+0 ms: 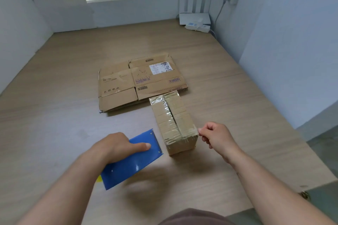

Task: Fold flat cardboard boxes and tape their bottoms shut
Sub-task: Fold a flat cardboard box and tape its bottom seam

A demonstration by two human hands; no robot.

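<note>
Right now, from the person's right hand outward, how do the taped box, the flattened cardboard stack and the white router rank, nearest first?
1. Taped cardboard box, at the fingertips of the right hand, on its left.
2. Flattened cardboard stack, beyond the box, farther left.
3. White router, far back corner by the wall.

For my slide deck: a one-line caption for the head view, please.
Left hand holds blue tape dispenser; right hand pinches a corner of the taped box, flattened boxes behind.
</note>
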